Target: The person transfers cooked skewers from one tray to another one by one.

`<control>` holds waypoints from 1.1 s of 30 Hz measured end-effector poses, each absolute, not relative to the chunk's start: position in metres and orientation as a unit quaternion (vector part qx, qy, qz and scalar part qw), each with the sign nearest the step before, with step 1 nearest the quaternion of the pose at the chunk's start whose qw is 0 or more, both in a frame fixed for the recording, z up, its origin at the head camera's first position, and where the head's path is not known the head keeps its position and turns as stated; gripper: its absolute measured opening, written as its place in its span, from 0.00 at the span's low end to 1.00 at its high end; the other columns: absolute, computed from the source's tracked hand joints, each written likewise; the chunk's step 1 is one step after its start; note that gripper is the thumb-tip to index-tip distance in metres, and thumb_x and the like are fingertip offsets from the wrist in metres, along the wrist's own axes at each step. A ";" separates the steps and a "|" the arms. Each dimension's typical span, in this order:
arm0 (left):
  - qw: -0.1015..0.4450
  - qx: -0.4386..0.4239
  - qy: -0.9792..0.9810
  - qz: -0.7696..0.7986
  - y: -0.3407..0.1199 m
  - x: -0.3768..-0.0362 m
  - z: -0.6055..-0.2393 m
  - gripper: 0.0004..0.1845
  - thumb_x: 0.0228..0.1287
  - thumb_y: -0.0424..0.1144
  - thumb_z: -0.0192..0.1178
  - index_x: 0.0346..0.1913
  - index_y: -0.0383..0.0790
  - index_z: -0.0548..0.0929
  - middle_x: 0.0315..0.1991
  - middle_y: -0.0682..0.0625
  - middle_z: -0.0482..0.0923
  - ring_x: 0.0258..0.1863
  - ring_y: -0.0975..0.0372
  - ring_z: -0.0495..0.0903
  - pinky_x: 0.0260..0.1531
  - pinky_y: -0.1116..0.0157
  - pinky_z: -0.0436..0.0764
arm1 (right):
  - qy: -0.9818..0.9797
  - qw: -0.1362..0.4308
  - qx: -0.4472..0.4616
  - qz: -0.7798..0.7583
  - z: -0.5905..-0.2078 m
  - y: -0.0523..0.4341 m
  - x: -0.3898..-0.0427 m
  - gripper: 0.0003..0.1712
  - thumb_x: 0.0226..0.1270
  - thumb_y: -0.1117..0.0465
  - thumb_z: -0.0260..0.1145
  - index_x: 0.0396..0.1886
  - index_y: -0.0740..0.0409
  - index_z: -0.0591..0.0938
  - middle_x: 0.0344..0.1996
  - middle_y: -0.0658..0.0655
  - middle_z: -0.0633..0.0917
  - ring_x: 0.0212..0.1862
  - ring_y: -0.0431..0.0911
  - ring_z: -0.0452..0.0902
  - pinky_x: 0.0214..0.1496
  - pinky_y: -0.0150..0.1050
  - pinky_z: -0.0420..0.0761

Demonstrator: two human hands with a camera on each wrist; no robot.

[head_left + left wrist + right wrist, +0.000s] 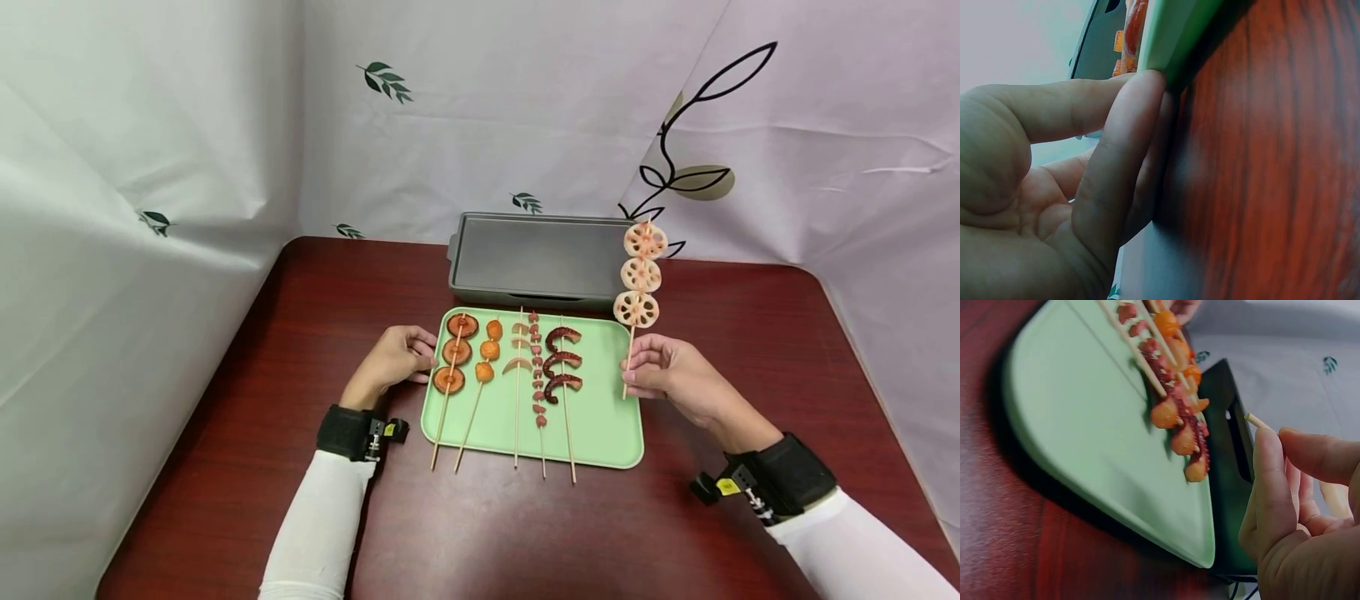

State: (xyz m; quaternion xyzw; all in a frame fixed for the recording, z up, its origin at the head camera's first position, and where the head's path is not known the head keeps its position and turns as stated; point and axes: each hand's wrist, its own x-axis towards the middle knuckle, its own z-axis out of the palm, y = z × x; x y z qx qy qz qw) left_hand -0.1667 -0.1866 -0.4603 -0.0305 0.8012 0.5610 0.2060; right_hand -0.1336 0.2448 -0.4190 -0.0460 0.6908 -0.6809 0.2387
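A: Head view, item one?
B: Lotus-root skewer: three pale, holed slices on one stick, standing upright over the green tray's right edge; the right hand is pinching the stick low down.
A: Remaining stock?
B: Five skewers lying on the tray; one grey griddle pan behind it on the surface.
A: Left wrist view?
B: The left hand is resting straight fingers against the tray's rim, holding nothing.
A: Right wrist view?
B: Fingers are pinching the stick.
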 end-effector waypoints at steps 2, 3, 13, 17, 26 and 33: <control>0.207 -0.035 0.800 0.562 -0.187 -0.166 -0.460 0.17 0.67 0.24 0.63 0.58 0.27 0.78 0.40 0.40 0.78 0.30 0.58 0.83 0.31 0.62 0.90 | 0.710 0.244 -0.044 -0.659 -0.418 0.243 -0.131 0.10 0.71 0.74 0.64 0.47 0.68 0.72 0.35 0.50 0.83 0.37 0.41 0.86 0.43 0.38 0.91; 0.208 -0.035 0.799 0.562 -0.187 -0.166 -0.459 0.17 0.67 0.24 0.63 0.58 0.27 0.78 0.40 0.40 0.78 0.30 0.58 0.83 0.31 0.62 0.90 | 0.719 0.247 -0.043 -0.649 -0.418 0.242 -0.130 0.11 0.71 0.74 0.64 0.47 0.68 0.71 0.34 0.50 0.83 0.37 0.41 0.85 0.44 0.39 0.91; 0.204 -0.028 0.802 0.560 -0.187 -0.167 -0.458 0.17 0.67 0.24 0.63 0.58 0.26 0.78 0.39 0.40 0.78 0.30 0.58 0.83 0.31 0.63 0.90 | 0.749 0.272 -0.056 -0.601 -0.418 0.236 -0.110 0.14 0.70 0.74 0.63 0.50 0.73 0.69 0.35 0.55 0.80 0.37 0.41 0.84 0.46 0.42 0.91; 0.207 -0.025 0.801 0.561 -0.187 -0.167 -0.458 0.18 0.67 0.24 0.63 0.58 0.25 0.78 0.40 0.39 0.78 0.30 0.58 0.83 0.31 0.63 0.90 | 0.750 0.282 -0.062 -0.595 -0.419 0.234 -0.104 0.16 0.68 0.75 0.64 0.50 0.76 0.68 0.35 0.55 0.79 0.37 0.42 0.83 0.45 0.42 0.91; 0.210 -0.028 0.803 0.557 -0.188 -0.167 -0.460 0.18 0.67 0.24 0.63 0.59 0.26 0.78 0.40 0.39 0.79 0.30 0.58 0.83 0.32 0.63 0.90 | 0.762 0.284 -0.072 -0.578 -0.432 0.232 -0.086 0.19 0.65 0.75 0.68 0.49 0.79 0.69 0.34 0.59 0.80 0.35 0.42 0.84 0.42 0.41 0.92; 0.210 -0.028 0.802 0.558 -0.188 -0.168 -0.461 0.18 0.67 0.24 0.63 0.58 0.26 0.78 0.39 0.40 0.79 0.30 0.58 0.83 0.32 0.63 0.90 | 0.765 0.289 -0.085 -0.569 -0.439 0.231 -0.071 0.18 0.64 0.75 0.69 0.47 0.77 0.70 0.32 0.60 0.80 0.33 0.43 0.83 0.38 0.40 0.91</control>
